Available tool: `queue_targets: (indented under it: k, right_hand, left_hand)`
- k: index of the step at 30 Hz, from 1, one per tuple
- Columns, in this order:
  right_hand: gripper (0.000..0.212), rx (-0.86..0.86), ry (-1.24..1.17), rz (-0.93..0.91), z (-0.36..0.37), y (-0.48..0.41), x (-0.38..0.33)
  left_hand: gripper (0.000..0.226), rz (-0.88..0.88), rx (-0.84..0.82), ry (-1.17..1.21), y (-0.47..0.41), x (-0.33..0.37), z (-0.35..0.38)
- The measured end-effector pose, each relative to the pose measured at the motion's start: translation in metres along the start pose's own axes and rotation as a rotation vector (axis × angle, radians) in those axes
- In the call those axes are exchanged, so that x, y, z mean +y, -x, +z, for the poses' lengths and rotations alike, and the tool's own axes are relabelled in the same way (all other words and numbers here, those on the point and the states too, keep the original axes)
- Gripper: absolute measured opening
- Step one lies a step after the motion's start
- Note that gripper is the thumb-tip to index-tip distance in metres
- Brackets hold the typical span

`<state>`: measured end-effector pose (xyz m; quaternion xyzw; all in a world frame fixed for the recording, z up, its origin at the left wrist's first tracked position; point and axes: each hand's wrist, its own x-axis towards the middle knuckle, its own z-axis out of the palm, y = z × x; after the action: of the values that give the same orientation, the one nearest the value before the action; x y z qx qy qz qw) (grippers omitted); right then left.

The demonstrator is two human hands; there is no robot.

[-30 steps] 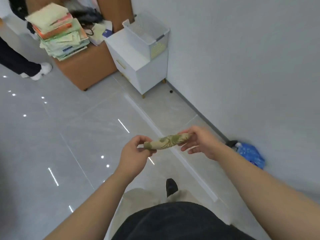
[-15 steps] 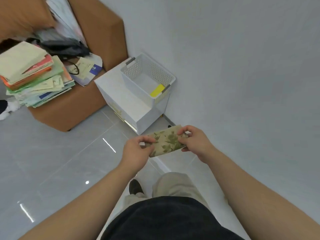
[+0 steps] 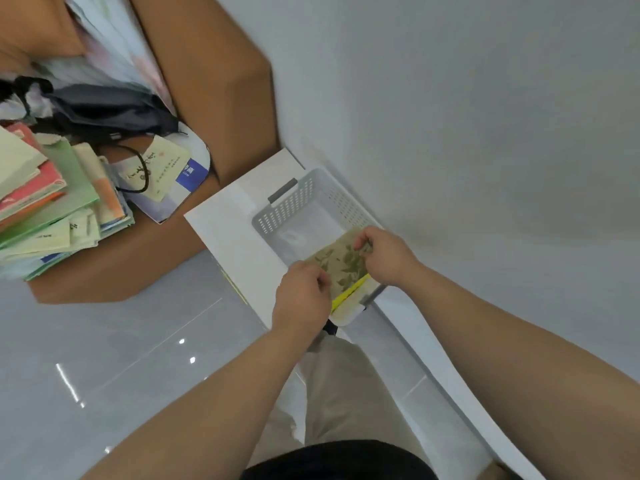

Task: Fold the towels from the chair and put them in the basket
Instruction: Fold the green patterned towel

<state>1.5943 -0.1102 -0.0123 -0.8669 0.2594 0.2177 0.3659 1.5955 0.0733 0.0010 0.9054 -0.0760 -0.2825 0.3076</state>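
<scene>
While the left hand (image 3: 303, 294) and right hand (image 3: 388, 258) each pinch an end of the folded floral towel (image 3: 341, 263), it hovers over the perforated basket (image 3: 298, 202).

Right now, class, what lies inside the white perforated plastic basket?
The basket shows bare floor at the far end, a yellow strip at the near end. The folded green floral towel, held by the left hand and right hand, hides the rest.
</scene>
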Motion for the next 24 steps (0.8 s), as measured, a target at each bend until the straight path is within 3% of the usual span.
queue_targets:
  k: [4, 9, 16, 24]
  right_hand:
    - [0.038, -0.080, 0.136, -0.037, 0.021, -0.090, 0.002]
    - [0.038, -0.124, 0.221, 0.018, 0.074, -0.157, 0.035]
    - [0.032, -0.090, 0.279, 0.045, 0.117, -0.181, 0.066]
    - [0.027, -0.118, 0.432, -0.037, 0.119, -0.184, 0.075]
  left_hand:
    - [0.015, -0.084, -0.158, -0.232, -0.083, 0.001, 0.018]
    - [0.030, -0.164, -0.358, -0.382, -0.148, -0.019, 0.049]
    - [0.037, -0.154, -0.434, -0.496, -0.185, -0.045, 0.103]
    - [0.044, -0.072, -0.529, -0.720, -0.191, -0.051, 0.122]
